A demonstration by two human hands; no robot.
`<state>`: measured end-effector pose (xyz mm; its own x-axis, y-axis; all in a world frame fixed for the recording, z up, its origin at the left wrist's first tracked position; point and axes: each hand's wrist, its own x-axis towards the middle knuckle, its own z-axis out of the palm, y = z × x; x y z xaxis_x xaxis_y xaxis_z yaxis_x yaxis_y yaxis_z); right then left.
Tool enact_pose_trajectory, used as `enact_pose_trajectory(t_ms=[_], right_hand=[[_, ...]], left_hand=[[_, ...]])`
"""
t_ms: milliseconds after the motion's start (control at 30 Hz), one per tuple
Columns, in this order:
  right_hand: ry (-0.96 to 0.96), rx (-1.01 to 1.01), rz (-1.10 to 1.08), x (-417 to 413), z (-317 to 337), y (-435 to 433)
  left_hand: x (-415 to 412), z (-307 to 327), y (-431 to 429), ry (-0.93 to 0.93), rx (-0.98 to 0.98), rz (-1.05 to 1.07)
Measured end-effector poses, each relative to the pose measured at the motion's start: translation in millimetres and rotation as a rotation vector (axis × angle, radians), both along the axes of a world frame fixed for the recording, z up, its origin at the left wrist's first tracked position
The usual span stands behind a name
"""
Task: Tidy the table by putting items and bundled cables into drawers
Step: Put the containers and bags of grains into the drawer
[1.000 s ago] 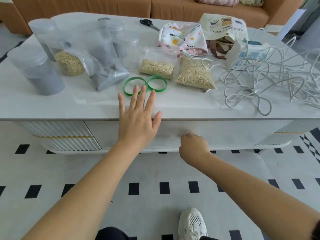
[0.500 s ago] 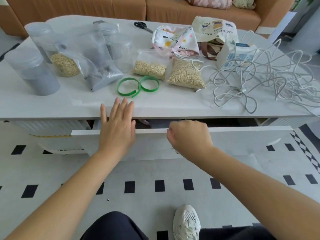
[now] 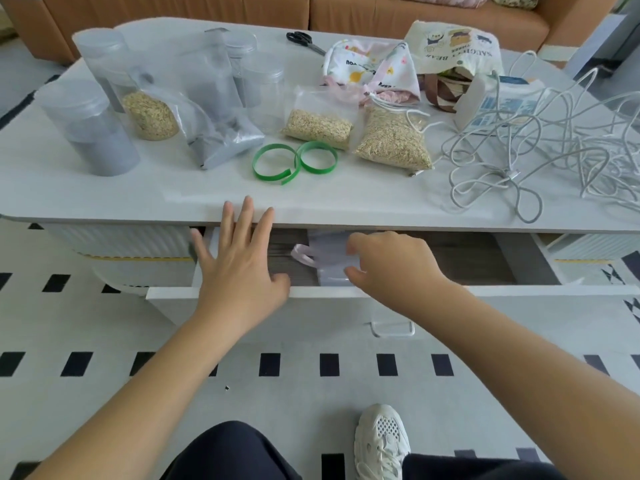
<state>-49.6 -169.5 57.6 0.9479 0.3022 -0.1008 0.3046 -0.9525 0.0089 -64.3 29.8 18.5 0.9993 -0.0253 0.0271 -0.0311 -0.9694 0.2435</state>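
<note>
Drawer (image 3: 485, 291) open, mid frame. Left hand (image 3: 239, 268) flat over its left end, fingers spread wide. Right hand (image 3: 391, 268) half-curled over pale bag (image 3: 329, 268) inside; can't tell if gripping. Cables (image 3: 512, 150) tangled on table (image 3: 104, 195), upper right.

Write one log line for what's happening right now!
white drawer: open | left hand: open over drawer | right hand: at pale plastic bag in drawer, grip unclear | tangled white cables: on tabletop
</note>
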Motion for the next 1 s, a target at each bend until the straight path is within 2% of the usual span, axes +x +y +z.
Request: enact_pose_trajectory(t_ms=[133, 233, 333, 467, 700, 867, 1000], right_hand=[[-0.011, -0.072, 0.020, -6.7, -5.1, -2.4], [-0.005, -0.108, 0.022, -13.2, -3.5, -0.9], [0.091, -0.148, 0.022, -22.5, -3.4, -0.4], [0.243, -0.201, 0.013, -32.8, -5.6, -0.4], [0.076, -0.015, -0.161, -35.3, -9.2, 8.9], [-0.051, 0.124, -0.145, -21.1, 4.0, 18.7], [-0.121, 0.289, -0.093, 13.8, 22.1, 43.6]], left_hand=[[-16.0, -3.1, 9.2, 0.005, -0.036, -0.041], [-13.4, -3.8, 15.8, -0.071, -0.079, -0.056], [-8.7, -9.0, 22.5, -0.138, -0.056, -0.080], [-9.5, -20.1, 25.0, -0.110, 0.061, -0.125], [-34.0, -29.5, 27.0, -0.127, 0.089, -0.144], [-24.8, -13.7, 34.6, -0.332, -0.120, -0.093], [4.9, 12.7, 48.4, -0.462, -0.208, 0.006]])
